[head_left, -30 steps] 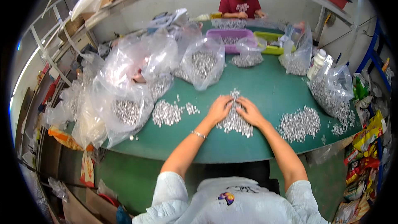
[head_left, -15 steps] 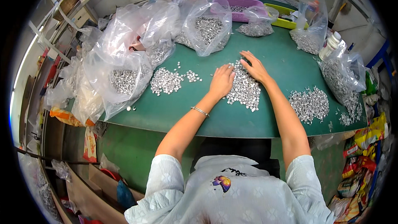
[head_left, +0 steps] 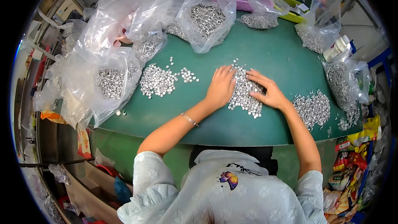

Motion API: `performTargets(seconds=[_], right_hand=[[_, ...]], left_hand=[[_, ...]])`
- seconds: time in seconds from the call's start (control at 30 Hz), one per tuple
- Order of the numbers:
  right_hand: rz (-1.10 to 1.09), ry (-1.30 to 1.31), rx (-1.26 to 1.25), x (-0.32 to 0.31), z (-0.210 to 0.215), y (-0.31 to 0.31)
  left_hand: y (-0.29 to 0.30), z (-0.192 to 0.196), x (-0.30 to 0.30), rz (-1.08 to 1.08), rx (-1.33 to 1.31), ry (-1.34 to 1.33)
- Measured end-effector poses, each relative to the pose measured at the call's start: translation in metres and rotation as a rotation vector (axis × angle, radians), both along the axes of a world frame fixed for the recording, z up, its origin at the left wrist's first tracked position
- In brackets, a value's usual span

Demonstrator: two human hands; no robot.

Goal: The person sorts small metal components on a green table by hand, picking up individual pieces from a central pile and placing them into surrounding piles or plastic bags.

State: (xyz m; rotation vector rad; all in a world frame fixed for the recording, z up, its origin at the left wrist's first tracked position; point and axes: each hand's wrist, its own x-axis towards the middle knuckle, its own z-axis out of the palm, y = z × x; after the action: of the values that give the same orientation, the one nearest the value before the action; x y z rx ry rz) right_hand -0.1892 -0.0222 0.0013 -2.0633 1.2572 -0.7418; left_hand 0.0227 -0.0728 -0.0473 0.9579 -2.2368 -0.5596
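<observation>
A pile of small silvery metal pieces (head_left: 245,95) lies on the green tabletop (head_left: 182,116) between my two hands. My left hand (head_left: 221,86) rests along the pile's left side, its fingers stretched out and touching the edge. On the other side my right hand (head_left: 267,90) lies over the pile's right edge, fingers extended and thumb apart. Neither hand grips anything. To the left sits a flatter pile of silvery pieces (head_left: 158,81), with a small cluster (head_left: 189,75) beside it. Right of my right hand is a heap of shiny curved metal pieces (head_left: 311,108).
Clear plastic bags of metal parts (head_left: 207,23) crowd the table's far left. A purple basin (head_left: 244,4), a lime-green tray (head_left: 290,13) and a smaller bag (head_left: 260,20) stand at the back. At right are a white bottle (head_left: 338,49) and a tilted bag of parts (head_left: 342,81).
My right hand has come nearer, down the pile's right side, from its far end. My left hand stays at the left edge. The view has shifted slightly.
</observation>
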Motion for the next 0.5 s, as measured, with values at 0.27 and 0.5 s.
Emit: performTargets(seconds=[0.27,0.5], right_hand=[[-0.135,0.226,-0.164,0.004,-0.013,-0.009],[-0.069,0.057,-0.058,0.011,-0.018,0.001]], left_hand=[[-0.043,0.005,-0.014,-0.041,-0.071,-0.119],[-0.021,0.016,0.002,-0.346,0.099,-0.033]])
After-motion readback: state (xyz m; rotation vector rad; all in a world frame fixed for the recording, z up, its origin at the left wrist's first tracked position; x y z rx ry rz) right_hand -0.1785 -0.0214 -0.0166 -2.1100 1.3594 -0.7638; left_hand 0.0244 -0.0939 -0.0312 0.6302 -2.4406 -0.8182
